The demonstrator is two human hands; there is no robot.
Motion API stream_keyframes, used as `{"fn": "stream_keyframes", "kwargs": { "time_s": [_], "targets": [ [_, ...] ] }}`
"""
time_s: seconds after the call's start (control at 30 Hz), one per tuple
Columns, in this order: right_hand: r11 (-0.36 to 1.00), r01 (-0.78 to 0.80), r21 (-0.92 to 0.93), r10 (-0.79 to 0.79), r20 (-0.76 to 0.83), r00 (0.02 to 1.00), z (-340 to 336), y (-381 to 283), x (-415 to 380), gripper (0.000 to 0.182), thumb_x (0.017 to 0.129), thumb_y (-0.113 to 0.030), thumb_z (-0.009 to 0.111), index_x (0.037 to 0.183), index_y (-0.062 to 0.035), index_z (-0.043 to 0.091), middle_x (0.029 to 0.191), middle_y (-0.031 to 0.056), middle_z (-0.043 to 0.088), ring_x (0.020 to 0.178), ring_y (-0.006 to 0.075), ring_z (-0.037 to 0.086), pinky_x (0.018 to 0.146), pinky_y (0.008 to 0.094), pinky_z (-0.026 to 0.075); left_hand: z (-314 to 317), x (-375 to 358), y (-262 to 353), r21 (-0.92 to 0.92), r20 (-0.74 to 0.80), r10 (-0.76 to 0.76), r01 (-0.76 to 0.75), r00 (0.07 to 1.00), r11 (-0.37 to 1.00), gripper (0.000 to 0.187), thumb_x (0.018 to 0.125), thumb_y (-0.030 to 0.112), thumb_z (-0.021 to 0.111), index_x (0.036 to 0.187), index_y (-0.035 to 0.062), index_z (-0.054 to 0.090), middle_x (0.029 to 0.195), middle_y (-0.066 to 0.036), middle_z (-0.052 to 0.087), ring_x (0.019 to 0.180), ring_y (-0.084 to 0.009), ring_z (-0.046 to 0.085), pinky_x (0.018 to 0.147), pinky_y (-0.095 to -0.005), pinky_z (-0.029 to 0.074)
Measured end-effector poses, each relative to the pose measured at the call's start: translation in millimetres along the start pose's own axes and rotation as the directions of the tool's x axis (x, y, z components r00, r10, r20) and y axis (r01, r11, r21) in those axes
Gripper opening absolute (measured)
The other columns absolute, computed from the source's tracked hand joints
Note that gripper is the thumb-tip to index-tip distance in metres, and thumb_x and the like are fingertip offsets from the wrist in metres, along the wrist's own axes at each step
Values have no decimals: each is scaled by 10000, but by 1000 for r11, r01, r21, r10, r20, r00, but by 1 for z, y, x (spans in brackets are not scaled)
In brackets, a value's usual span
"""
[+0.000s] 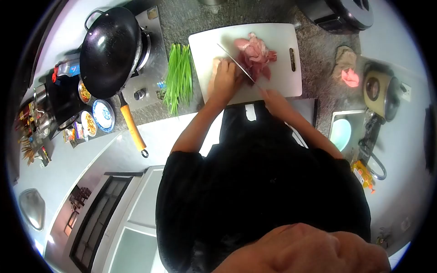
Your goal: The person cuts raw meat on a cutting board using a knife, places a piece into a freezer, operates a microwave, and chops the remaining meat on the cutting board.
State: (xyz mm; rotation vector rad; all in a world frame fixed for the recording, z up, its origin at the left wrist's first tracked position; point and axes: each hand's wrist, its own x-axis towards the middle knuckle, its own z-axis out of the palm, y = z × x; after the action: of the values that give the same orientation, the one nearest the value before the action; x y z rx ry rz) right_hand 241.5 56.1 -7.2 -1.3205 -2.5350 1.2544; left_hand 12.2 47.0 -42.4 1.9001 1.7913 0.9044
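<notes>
A white cutting board [202,50] lies on the counter in front of me. Sliced raw meat [256,51] is heaped on its middle. My right hand [273,99] grips a knife at the board's near edge; its handle is hidden in the fingers. The thin knife blade [233,60] slants up and left, between the meat pile and my left hand. With fingers bent and close together, my left hand [223,81] presses down on meat just left of the blade. Most of what lies under those fingers is covered.
Green chives [179,77] lie left of the board. Beyond them, a black wok [110,52] with a wooden handle [131,125] sits on the stove. A patterned plate [104,115] and bowls stand farther left. Rightward are a cloth [344,61] and a sink holding a pale green basin [340,134].
</notes>
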Motion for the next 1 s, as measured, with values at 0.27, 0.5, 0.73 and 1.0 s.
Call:
{"fn": "stream_keyframes", "kwargs": {
  "time_s": [0.27, 0.5, 0.73, 1.0],
  "targets": [
    [994, 6, -113, 3, 82, 997, 26, 1, 85, 498, 1016, -424, 369, 1137, -11, 619, 820, 257, 659, 780, 437, 649, 733, 507, 503, -8, 1, 1, 22, -1, -109, 109, 994, 994, 424, 730, 142, 761, 1082, -6, 577, 1077, -231, 517, 992, -406, 538, 845, -456, 474],
    [996, -95, -3, 95, 47, 994, -29, -2, -2, 597, 1006, -510, 350, 1001, -5, 668, 821, 254, 661, 773, 437, 651, 757, 501, 501, 0, 2, 11, 142, -27, -140, 143, 990, 979, 489, 701, 147, 797, 1091, -31, 561, 1107, -232, 508, 1028, -421, 517, 895, -462, 450],
    [998, -32, 51, 26, 107, 994, -13, -35, 83, 640, 998, -543, 356, 884, -15, 699, 777, 231, 665, 745, 380, 668, 689, 457, 518, 4, -3, 14, 125, -4, -220, 219, 976, 968, 480, 689, 136, 790, 1088, -35, 586, 1071, -217, 524, 998, -406, 526, 881, -458, 458],
    [787, -451, 421, 299, 380, 876, -59, 20, 53, 819, 863, -794, 380, 840, -2, 590, 517, 4, 394, 430, 135, 437, 397, 321, 371, -19, -13, 20, 284, -75, -30, 51, 997, 957, 534, 723, 210, 790, 1186, 36, 588, 1206, -202, 567, 1097, -395, 526, 988, -472, 413]
  ]
}}
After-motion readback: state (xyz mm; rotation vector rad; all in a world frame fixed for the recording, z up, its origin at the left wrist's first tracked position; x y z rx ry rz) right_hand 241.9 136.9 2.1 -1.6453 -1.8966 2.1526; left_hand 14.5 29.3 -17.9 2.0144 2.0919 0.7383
